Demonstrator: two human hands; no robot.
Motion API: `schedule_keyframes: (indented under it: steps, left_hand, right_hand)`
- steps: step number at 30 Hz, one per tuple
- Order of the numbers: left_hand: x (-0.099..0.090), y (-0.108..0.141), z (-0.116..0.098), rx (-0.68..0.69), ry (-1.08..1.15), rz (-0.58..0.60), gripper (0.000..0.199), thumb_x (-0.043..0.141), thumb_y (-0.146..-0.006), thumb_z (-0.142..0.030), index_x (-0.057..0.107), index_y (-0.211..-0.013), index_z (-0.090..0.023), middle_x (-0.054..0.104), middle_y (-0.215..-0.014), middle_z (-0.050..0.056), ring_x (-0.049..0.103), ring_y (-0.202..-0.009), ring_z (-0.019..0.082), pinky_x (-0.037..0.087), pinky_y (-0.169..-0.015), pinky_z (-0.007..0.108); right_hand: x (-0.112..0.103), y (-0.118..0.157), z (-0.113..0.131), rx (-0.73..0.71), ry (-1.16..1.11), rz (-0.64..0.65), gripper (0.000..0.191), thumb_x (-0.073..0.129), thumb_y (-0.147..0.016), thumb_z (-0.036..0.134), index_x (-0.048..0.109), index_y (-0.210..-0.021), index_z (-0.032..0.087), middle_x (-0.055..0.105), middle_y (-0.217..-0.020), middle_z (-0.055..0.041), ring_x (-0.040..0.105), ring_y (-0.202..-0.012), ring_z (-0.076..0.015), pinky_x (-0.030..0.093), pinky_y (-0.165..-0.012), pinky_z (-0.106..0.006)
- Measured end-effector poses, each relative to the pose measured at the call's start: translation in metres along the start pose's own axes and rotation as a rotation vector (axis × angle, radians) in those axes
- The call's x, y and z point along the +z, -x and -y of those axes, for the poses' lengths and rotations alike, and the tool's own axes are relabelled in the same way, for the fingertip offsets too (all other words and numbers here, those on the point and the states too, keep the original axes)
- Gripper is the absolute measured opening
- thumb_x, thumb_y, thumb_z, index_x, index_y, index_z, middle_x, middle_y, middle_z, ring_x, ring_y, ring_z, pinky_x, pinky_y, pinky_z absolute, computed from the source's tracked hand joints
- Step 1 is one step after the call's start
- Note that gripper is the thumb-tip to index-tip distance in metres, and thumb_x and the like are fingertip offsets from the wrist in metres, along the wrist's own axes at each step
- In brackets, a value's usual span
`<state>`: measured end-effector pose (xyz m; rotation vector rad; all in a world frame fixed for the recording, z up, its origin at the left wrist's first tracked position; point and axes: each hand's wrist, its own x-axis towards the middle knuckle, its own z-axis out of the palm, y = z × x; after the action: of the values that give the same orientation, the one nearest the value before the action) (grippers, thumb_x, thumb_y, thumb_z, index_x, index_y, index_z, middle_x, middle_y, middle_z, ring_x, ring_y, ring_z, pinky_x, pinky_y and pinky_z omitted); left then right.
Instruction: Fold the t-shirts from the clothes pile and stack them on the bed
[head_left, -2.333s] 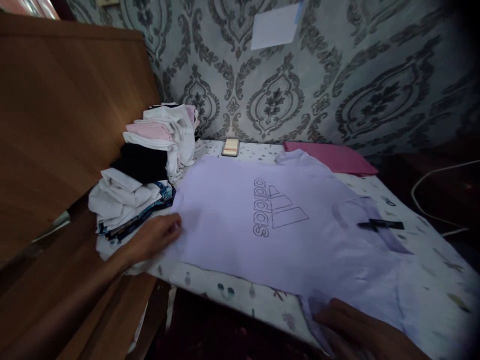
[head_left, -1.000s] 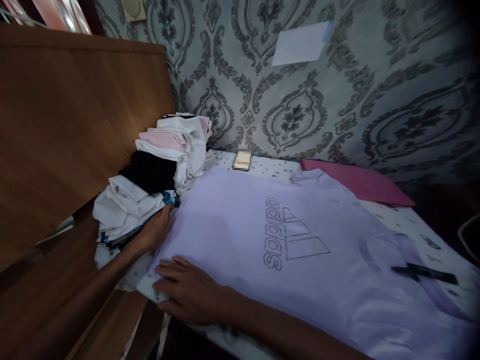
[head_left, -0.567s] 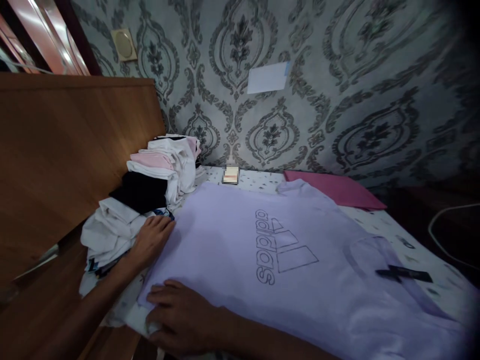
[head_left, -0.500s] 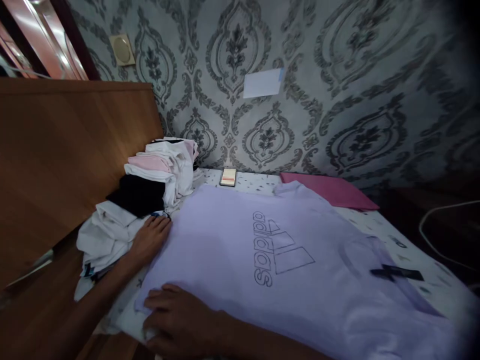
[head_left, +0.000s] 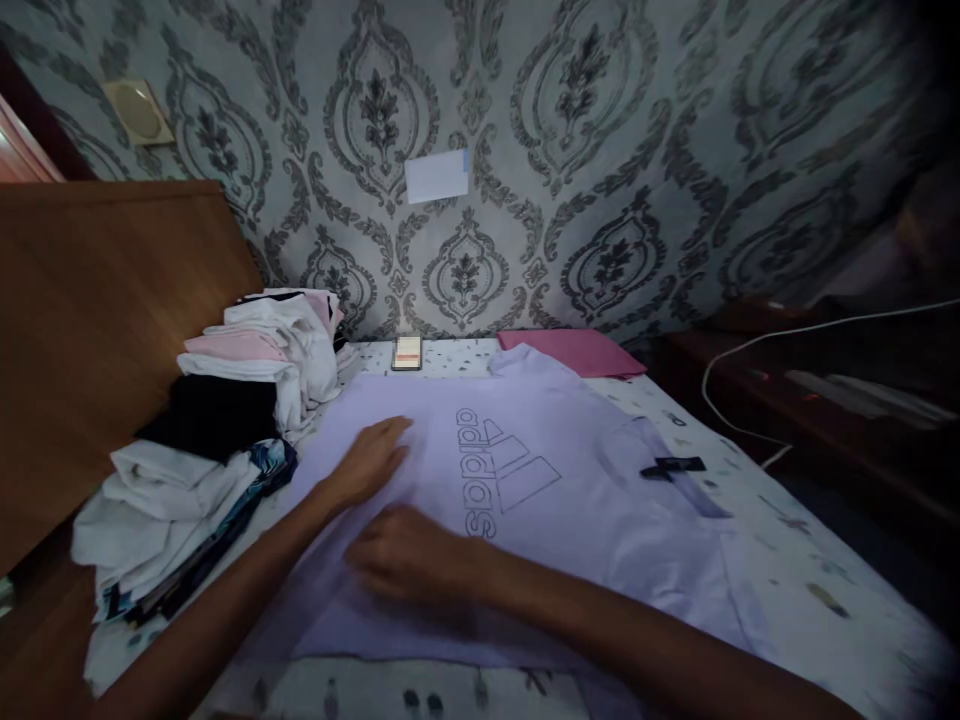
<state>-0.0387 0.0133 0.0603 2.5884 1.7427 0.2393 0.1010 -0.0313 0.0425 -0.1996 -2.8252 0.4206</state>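
Observation:
A lilac T-shirt (head_left: 420,460) with an outlined adidas logo lies spread out flat, its neckline towards the right. My left hand (head_left: 371,462) is over the lower left part of the shirt, fingers stretched out and nothing seen in them. Closer to me, my right hand (head_left: 409,560) is also over the shirt, left of the logo; it is blurred and its fingers look bent, so its grip cannot be made out. A black tag or strip (head_left: 673,467) shows at the neckline.
Folded clothes in piles (head_left: 225,410) stand left, beside a wooden panel (head_left: 112,300). Behind the shirt lie a phone-like object (head_left: 407,352) and a folded pink cloth (head_left: 574,352) on the patterned sheet (head_left: 795,540). A white cable (head_left: 709,385) hangs at right.
Both hands have left the shirt's hem edge and moved right over its fabric. My left hand is off the clothes pile's edge. The view has turned to the right.

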Motion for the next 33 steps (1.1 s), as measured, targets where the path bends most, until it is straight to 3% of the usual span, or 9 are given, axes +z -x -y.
schedule_keyframes:
  steps: [4,7,10,13,15,20,28,30,33]
  left_hand:
    - [0.048,-0.033,-0.015,-0.035,0.101,0.003,0.054,0.029,-0.103,-0.041,0.041,-0.151,-0.018,0.041,-0.159,0.01,0.037,-0.147,0.022,0.035,-0.118,0.037]
    - [0.061,-0.029,0.02,-0.128,0.088,0.038,0.056,0.032,-0.103,-0.045,0.041,-0.15,-0.016,0.036,-0.161,0.013,0.029,-0.151,0.027,0.026,-0.122,0.049]
    - [0.053,-0.015,0.071,-0.325,0.021,0.037,0.055,0.032,-0.103,-0.041,0.039,-0.149,-0.011,0.033,-0.161,0.018,0.026,-0.152,0.029,0.023,-0.121,0.053]
    - [0.045,-0.014,0.097,-0.45,-0.027,0.017,0.055,0.031,-0.103,-0.037,0.038,-0.147,-0.005,0.033,-0.159,0.026,0.027,-0.151,0.033,0.025,-0.118,0.057]
    - [0.05,-0.025,0.09,-0.423,-0.028,0.01,0.057,0.032,-0.103,-0.038,0.036,-0.148,-0.004,0.029,-0.16,0.027,0.025,-0.151,0.033,0.025,-0.119,0.056]
    - [0.071,-0.076,0.062,-0.255,0.013,0.032,0.06,0.035,-0.102,-0.049,0.037,-0.152,-0.017,0.031,-0.163,0.012,0.024,-0.153,0.022,0.024,-0.122,0.041]
    - [0.045,-0.094,0.134,-0.347,0.014,-0.02,0.054,0.031,-0.102,-0.038,0.043,-0.145,-0.008,0.042,-0.155,0.023,0.034,-0.148,0.031,0.03,-0.118,0.049]
    - [0.049,-0.092,0.122,-0.36,0.016,-0.032,0.057,0.029,-0.102,-0.04,0.039,-0.148,-0.008,0.037,-0.158,0.024,0.03,-0.15,0.033,0.03,-0.117,0.054]
    - [0.063,-0.068,0.071,-0.312,0.03,-0.015,0.062,0.026,-0.103,-0.046,0.033,-0.152,-0.009,0.028,-0.162,0.023,0.023,-0.152,0.033,0.029,-0.117,0.054]
  right_hand:
    - [-0.029,0.071,-0.052,0.473,0.158,-0.173,0.03,0.042,-0.098,0.02,0.07,-0.108,0.015,0.074,-0.111,-0.0117,0.069,-0.103,-0.0225,0.052,-0.095,-0.04]
    - [-0.023,0.125,-0.074,0.68,0.255,-0.233,0.041,0.039,-0.101,0.034,0.06,-0.133,0.019,0.062,-0.139,-0.015,0.056,-0.13,-0.0279,0.045,-0.108,-0.052]
    - [-0.008,0.158,-0.079,0.689,0.297,-0.239,0.046,0.036,-0.103,0.041,0.055,-0.141,0.023,0.053,-0.149,-0.0127,0.046,-0.141,-0.0272,0.04,-0.114,-0.055]
    - [-0.001,0.164,-0.079,0.673,0.323,-0.252,0.047,0.035,-0.103,0.041,0.056,-0.14,0.021,0.054,-0.148,-0.0145,0.047,-0.14,-0.0274,0.04,-0.113,-0.055]
    - [0.0,0.163,-0.08,0.669,0.346,-0.253,0.047,0.035,-0.104,0.041,0.057,-0.138,0.019,0.055,-0.146,-0.0153,0.048,-0.139,-0.0275,0.041,-0.113,-0.054]
    - [0.0,0.162,-0.083,0.653,0.396,-0.262,0.043,0.038,-0.103,0.04,0.056,-0.14,0.025,0.055,-0.148,-0.0111,0.05,-0.138,-0.0255,0.043,-0.112,-0.052]
    - [-0.02,0.154,-0.062,0.718,0.298,-0.234,0.042,0.04,-0.102,0.033,0.059,-0.137,0.018,0.056,-0.146,-0.0155,0.05,-0.138,-0.0284,0.042,-0.114,-0.052]
    - [-0.027,0.151,-0.056,0.735,0.244,-0.228,0.043,0.04,-0.102,0.032,0.059,-0.136,0.015,0.056,-0.145,-0.0161,0.049,-0.139,-0.0282,0.04,-0.115,-0.05]
    - [-0.028,0.15,-0.053,0.761,0.227,-0.207,0.044,0.038,-0.103,0.034,0.056,-0.139,0.014,0.055,-0.148,-0.015,0.046,-0.141,-0.026,0.037,-0.117,-0.047]
